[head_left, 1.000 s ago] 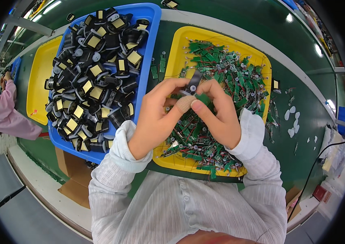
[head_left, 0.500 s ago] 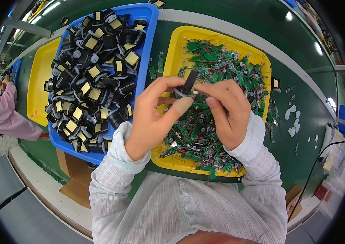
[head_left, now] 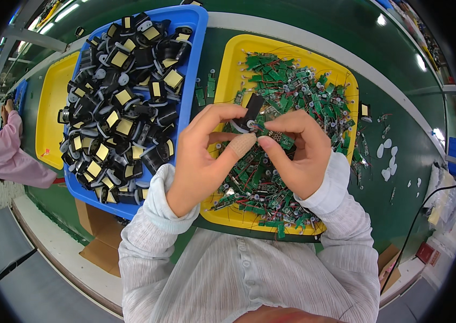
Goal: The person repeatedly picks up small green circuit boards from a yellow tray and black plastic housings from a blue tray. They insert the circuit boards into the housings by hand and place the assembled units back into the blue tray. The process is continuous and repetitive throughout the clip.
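Observation:
My left hand (head_left: pixel 203 153), with a tan bandage on its thumb, grips a black plastic housing (head_left: pixel 253 106) between thumb and fingers. A small round metallic part (head_left: pixel 250 124) with thin wires shows at the housing's lower end. Close beside it, my right hand (head_left: pixel 303 153) pinches a small green circuit board (head_left: pixel 280 139) between thumb and index finger. Both hands are over a yellow tray (head_left: pixel 227 59) heaped with green circuit boards (head_left: pixel 276 70) on red and dark wires. To the left, a blue tray (head_left: pixel 198 59) holds many similar black housings with cream pads (head_left: pixel 124 97).
Another yellow tray (head_left: pixel 50 116) lies beyond the blue tray, near a person in a pink sleeve (head_left: pixel 20 156). White oval pieces (head_left: pixel 386 161) and loose boards lie on the green table at right. A black cable (head_left: pixel 413 226) curves at far right; a cardboard box (head_left: pixel 101 231) sits below left.
My right fingers have drawn in to a pinch, and the green board now shows between them. The round metallic part has come into view against the housing, which my left hand still holds.

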Demonstrator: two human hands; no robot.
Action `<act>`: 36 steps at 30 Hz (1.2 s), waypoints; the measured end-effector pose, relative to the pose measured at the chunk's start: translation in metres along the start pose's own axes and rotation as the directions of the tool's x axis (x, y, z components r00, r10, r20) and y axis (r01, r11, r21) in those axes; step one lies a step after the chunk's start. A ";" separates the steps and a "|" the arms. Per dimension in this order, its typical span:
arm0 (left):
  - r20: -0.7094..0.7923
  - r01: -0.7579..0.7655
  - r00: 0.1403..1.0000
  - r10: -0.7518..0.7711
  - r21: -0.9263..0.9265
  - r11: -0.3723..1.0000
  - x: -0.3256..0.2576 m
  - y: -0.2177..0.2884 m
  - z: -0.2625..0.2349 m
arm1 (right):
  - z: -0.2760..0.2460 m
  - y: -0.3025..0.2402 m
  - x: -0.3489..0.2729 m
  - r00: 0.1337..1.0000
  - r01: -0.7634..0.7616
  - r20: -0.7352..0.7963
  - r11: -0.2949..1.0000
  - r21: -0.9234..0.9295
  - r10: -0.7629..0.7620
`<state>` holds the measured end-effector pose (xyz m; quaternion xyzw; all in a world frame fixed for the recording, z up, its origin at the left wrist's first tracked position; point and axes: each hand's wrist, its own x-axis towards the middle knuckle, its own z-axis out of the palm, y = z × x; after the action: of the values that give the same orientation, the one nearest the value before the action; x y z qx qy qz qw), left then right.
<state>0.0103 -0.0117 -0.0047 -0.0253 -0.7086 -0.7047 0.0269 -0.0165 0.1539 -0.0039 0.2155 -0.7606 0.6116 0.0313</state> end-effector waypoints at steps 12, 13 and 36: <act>-0.007 -0.055 0.998 0.055 -0.006 0.998 -0.001 0.002 0.000 | 0.004 -0.001 0.005 0.929 0.365 0.008 0.913 -0.184 -0.370; -0.001 -0.065 0.998 0.065 -0.004 0.998 -0.001 0.002 0.000 | 0.004 0.000 0.005 0.923 0.379 0.010 0.906 -0.188 -0.384; 0.085 -0.149 0.985 0.152 -0.039 0.988 -0.003 -0.003 -0.003 | 0.008 -0.005 -0.007 0.997 0.004 0.082 0.993 0.114 -0.013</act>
<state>0.0133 -0.0145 -0.0075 -0.1101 -0.6935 -0.7103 0.0487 -0.0065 0.1477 -0.0035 0.2453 -0.7244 0.6442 -0.0101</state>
